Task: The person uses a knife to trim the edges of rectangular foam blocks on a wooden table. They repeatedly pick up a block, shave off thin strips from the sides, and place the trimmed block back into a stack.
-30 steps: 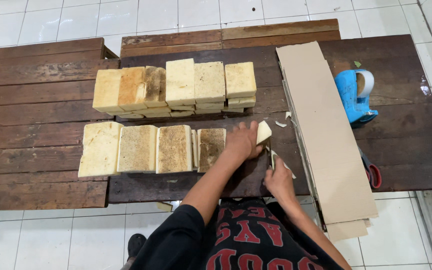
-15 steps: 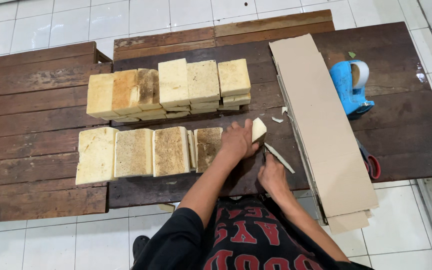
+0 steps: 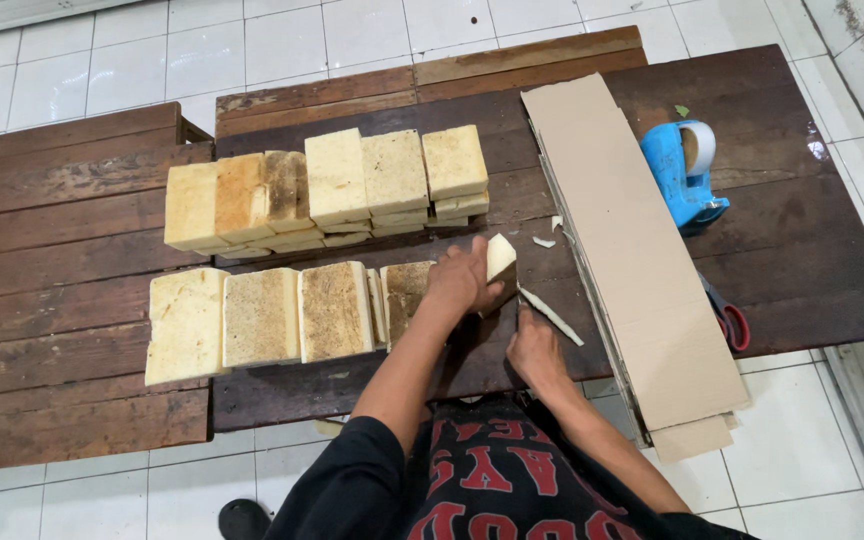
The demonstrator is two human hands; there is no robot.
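My left hand (image 3: 460, 280) grips a pale yellow block (image 3: 499, 257) standing on edge on the dark wooden table (image 3: 812, 250). Just right of it, my right hand (image 3: 535, 346) holds a thin knife-like tool, and a long pale strip (image 3: 550, 314) lies beside it, peeled away from the block. Next to my left hand is a near row of flat yellow-brown blocks (image 3: 262, 315). A far row of stacked blocks (image 3: 327, 187) sits behind it.
A long stack of flat cardboard sheets (image 3: 632, 240) lies to the right of my hands. Beyond it stand a blue tape dispenser (image 3: 684, 172) and red-handled scissors (image 3: 727, 318). Small pale scraps (image 3: 544, 241) lie near the cardboard. White floor tiles (image 3: 82, 60) surround the table.
The pale strip has come further away from the block and lies angled out toward the cardboard. My right hand has shifted slightly down and back.
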